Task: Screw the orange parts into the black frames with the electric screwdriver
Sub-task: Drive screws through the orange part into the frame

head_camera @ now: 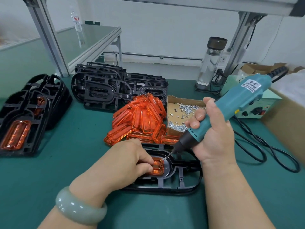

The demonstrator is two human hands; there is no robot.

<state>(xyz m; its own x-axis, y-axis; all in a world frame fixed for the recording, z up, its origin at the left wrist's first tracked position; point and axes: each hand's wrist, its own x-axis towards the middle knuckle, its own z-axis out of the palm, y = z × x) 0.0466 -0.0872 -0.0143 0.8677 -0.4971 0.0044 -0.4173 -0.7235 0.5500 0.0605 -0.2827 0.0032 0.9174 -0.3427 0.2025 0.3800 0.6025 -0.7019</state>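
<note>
A black frame [181, 179] lies flat on the green mat in front of me, with an orange part [158, 167] seated in its left pocket. My left hand [125, 161] rests on the frame, its curled fingers pressing down on the orange part. My right hand [212, 134] grips the teal electric screwdriver [231, 106], tilted down to the left. Its bit tip [167, 156] touches the upper right corner of the orange part, and a small screw seems to sit there.
A pile of loose orange parts [140, 119] lies behind the frame. A cardboard box of screws [183, 111] stands to its right. Stacked bare black frames [105, 90] sit at the back, assembled ones [21, 123] at the left. A power unit [252, 106], black cable [264, 149] and water bottle [211, 61] are on the right.
</note>
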